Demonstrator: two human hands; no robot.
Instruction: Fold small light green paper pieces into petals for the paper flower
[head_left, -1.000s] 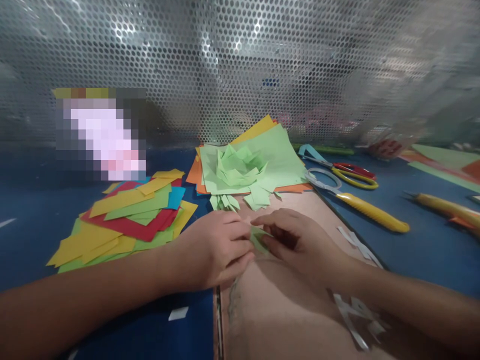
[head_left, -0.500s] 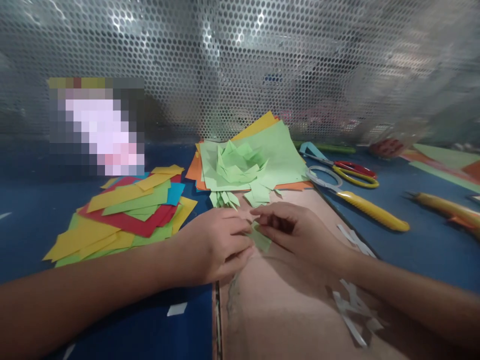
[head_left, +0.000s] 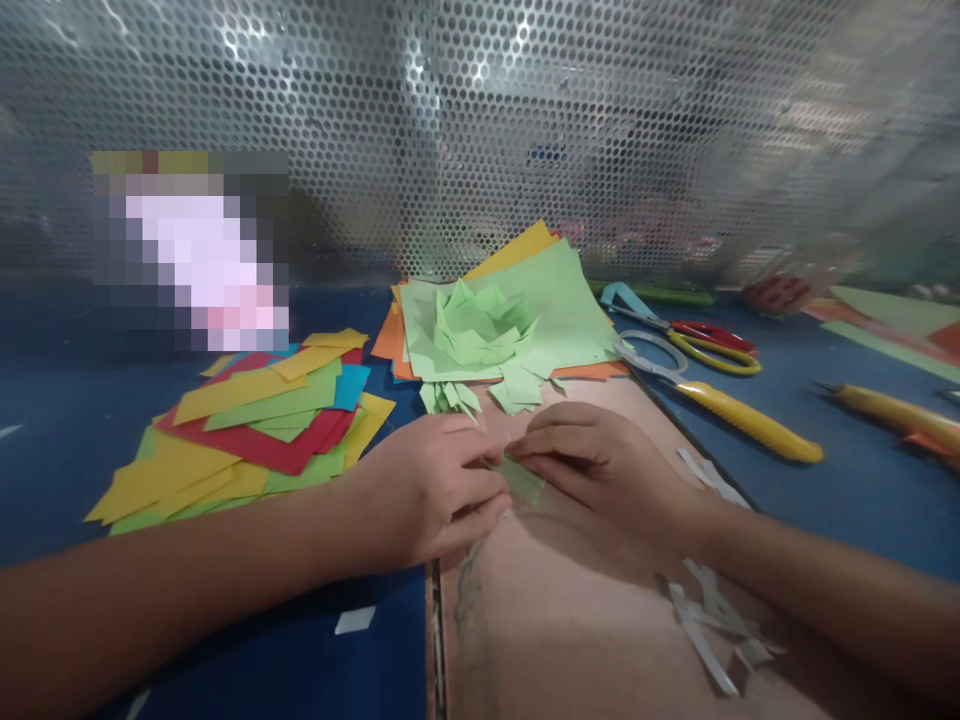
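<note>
Between my two hands lies a small piece of light green paper [head_left: 526, 482], partly hidden by my fingers, on the pinkish board [head_left: 570, 620]. My left hand [head_left: 442, 490] rests with curled fingers at the paper's left edge, gripping it. From the right, my right hand [head_left: 592, 465] pinches the paper's upper edge between thumb and fingertips. Just beyond my hands are small folded green paper pieces [head_left: 517, 388]. Behind those, a pointed ring of folded green paper [head_left: 480, 325] sits on a stack of coloured sheets [head_left: 577, 300].
A pile of cut coloured paper [head_left: 247, 420] lies left on the blue table [head_left: 262, 640]. To the right are scissors [head_left: 712, 345], a yellow-handled tool [head_left: 750, 420] and orange-handled pliers [head_left: 885, 410]. White paper strips [head_left: 705, 630] lie near my right forearm. A perforated metal panel [head_left: 337, 120] stands behind.
My right hand's fingers have closed together into a pinch on the green paper, where they were more spread before. My left hand has hardly moved.
</note>
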